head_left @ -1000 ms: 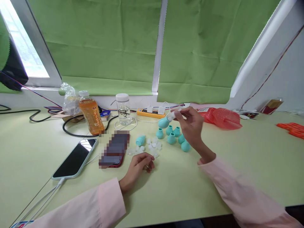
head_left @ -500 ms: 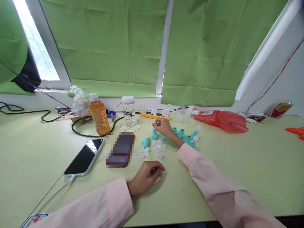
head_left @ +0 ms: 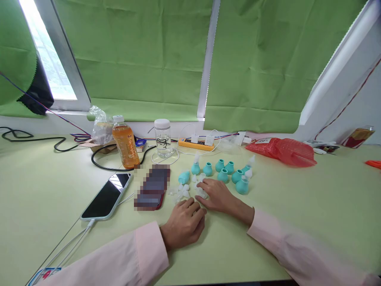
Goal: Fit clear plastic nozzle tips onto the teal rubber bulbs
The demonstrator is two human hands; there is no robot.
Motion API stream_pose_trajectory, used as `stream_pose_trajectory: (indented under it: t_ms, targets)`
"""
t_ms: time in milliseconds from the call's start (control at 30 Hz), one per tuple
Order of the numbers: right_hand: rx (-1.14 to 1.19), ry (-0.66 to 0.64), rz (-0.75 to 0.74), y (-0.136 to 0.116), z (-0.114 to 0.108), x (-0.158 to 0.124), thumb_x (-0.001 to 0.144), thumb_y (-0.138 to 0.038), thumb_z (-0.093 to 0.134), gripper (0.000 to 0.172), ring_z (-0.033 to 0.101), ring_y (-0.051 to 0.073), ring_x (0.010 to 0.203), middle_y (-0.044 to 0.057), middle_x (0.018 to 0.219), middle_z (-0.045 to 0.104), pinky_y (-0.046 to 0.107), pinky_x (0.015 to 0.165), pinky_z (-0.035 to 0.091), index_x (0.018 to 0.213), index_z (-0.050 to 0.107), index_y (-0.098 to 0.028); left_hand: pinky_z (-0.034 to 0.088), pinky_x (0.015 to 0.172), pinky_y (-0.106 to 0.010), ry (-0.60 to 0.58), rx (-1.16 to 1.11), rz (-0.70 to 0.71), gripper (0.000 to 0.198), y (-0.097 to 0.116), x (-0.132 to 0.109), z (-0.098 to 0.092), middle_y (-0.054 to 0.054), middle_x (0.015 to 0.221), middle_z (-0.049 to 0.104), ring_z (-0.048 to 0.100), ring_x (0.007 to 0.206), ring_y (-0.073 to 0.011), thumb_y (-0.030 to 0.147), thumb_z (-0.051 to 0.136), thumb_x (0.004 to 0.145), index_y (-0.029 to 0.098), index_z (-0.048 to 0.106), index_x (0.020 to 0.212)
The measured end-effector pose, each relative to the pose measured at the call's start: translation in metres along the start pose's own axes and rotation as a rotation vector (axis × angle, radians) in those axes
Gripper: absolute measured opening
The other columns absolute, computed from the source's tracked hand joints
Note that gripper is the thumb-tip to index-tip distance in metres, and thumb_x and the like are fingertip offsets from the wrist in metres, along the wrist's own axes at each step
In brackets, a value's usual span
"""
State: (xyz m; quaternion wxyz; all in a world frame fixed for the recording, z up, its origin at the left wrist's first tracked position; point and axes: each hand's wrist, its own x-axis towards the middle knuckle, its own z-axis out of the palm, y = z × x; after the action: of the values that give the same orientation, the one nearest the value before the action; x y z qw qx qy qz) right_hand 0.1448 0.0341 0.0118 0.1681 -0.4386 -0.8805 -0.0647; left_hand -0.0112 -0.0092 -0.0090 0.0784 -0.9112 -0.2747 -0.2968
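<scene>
My right hand (head_left: pixel 218 195) reaches over a small pile of translucent white plastic tips (head_left: pixel 202 193), thumb and index finger apart and touching or just above them. Close beside it rests my left hand (head_left: pixel 184 223), fingers curled and palm down; its grasp is hidden. Just beyond its fingers is a second group of translucent tips (head_left: pixel 182 190). A teal rubber bulb (head_left: pixel 183 177) lies on its side. Farther back, a teal bulb with a white tip (head_left: pixel 195 167) stands upright. Several teal bulbs (head_left: pixel 222 175) stand to the right, some bearing clear tips.
A red phone (head_left: pixel 153 188), partly blurred, and a charging phone (head_left: pixel 107 196) lie left. Behind stand an orange drink bottle (head_left: pixel 125 145), a clear water bottle (head_left: pixel 162 141) and a yellow power strip (head_left: pixel 196 145). A red plastic bag (head_left: pixel 282 151) lies back right.
My right hand has let go of the upright bulb's white tip and come back toward me to the translucent tips. My left hand has turned more palm down.
</scene>
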Motion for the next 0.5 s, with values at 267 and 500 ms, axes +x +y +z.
stream_pose_trajectory:
  t_ms: [267,500]
  targets:
    - [0.448,0.077,0.101,0.016,0.01,-0.03,0.074,-0.027,0.05,0.027,0.053,0.015,0.06,0.005,0.072,0.06,0.027,0.057,0.042,0.098,0.056,-0.017,0.039,0.065,-0.036,-0.081,0.205,-0.174,0.016,-0.017,0.007,0.001,-0.007,0.079,0.058,0.045,0.083,-0.0238,0.016,0.041,0.08,0.016,0.055,0.087]
    - [0.977,0.179,0.383,0.016,0.016,-0.034,0.076,-0.033,0.049,0.019,0.055,0.013,0.063,0.001,0.067,0.058,0.026,0.056,0.044,0.088,0.051,-0.019,0.034,0.069,-0.042,-0.197,0.274,-0.241,0.023,-0.011,0.018,0.009,-0.008,0.1,0.052,0.041,0.092,-0.0284,0.025,0.046,0.08,0.02,0.051,0.101]
